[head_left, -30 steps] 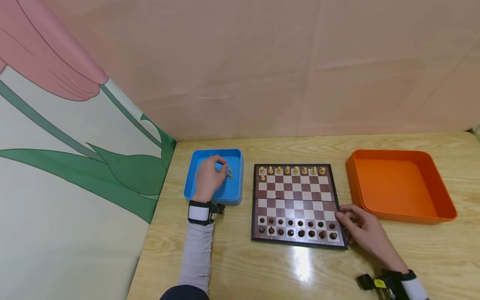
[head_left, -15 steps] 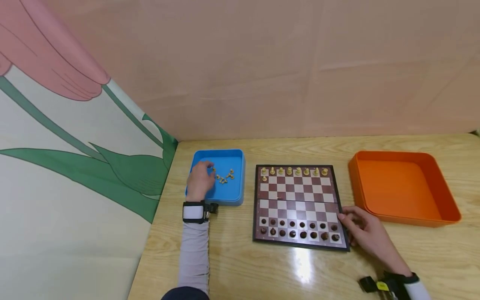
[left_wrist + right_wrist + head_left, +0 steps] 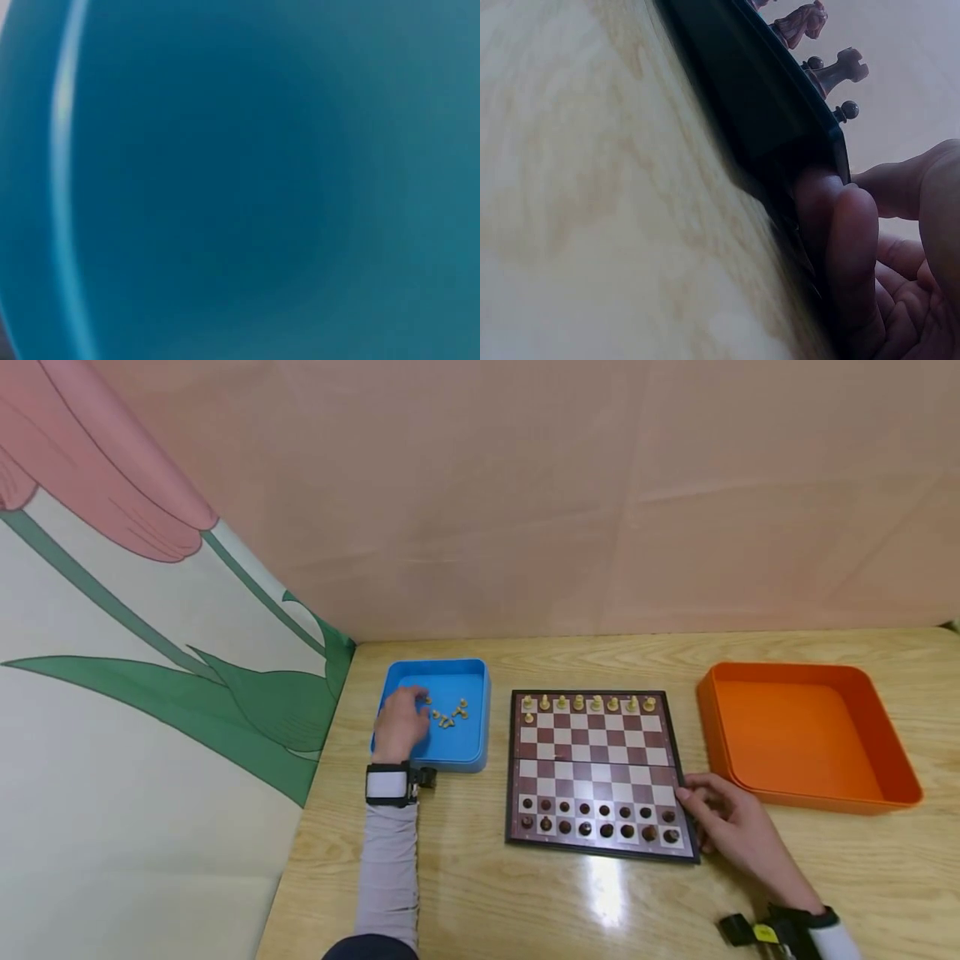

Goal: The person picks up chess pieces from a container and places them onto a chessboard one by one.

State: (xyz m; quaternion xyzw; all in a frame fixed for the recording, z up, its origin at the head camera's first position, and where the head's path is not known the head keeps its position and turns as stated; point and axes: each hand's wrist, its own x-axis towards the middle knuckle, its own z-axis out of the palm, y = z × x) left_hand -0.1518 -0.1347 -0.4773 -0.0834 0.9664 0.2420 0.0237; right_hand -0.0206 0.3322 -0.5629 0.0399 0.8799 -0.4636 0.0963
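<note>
Right hand: the chessboard is pinched at its right edge.
Left hand: placed inside the blue tray, beside loose pale pieces; grip cannot be told.
Far pawn row: apparently being filled; a fine pinch seems needed next.

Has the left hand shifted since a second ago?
Yes. Judged against the blue tray in the head view, the left hand has moved toward the tray's left side, uncovering more pale yellow pieces.

Narrow lane between blue tray and chessboard, dark pieces crowd near side, right hand plugs near end of gap towards orange tray!
</note>
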